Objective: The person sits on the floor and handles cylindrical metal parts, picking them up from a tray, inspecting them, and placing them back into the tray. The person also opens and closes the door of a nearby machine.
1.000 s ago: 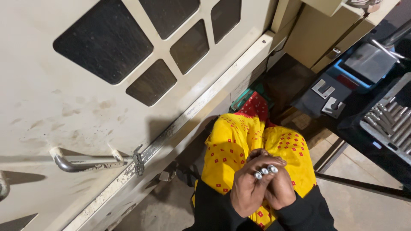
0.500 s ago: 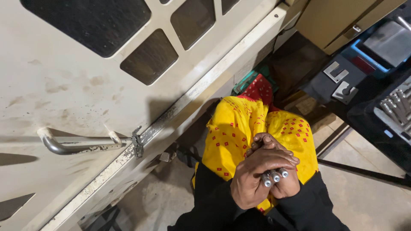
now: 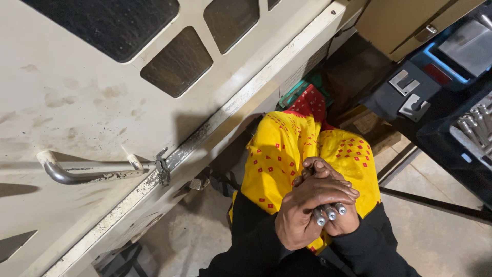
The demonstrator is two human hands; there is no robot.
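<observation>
Clasping the same metal rods (image 3: 330,211), left hand (image 3: 302,218) over right hand (image 3: 342,224), grip unchanged, lower in view.

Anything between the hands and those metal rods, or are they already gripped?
Nothing visible in the way. The left hand and right hand are clasped together around the metal rods, whose three ends stick out between the fingers, above the yellow dotted cloth.

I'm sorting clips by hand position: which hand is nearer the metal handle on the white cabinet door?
Left. The left hand wraps over the metal rods, on the side toward the handle. The right hand sits behind it, farther from the door.
</observation>
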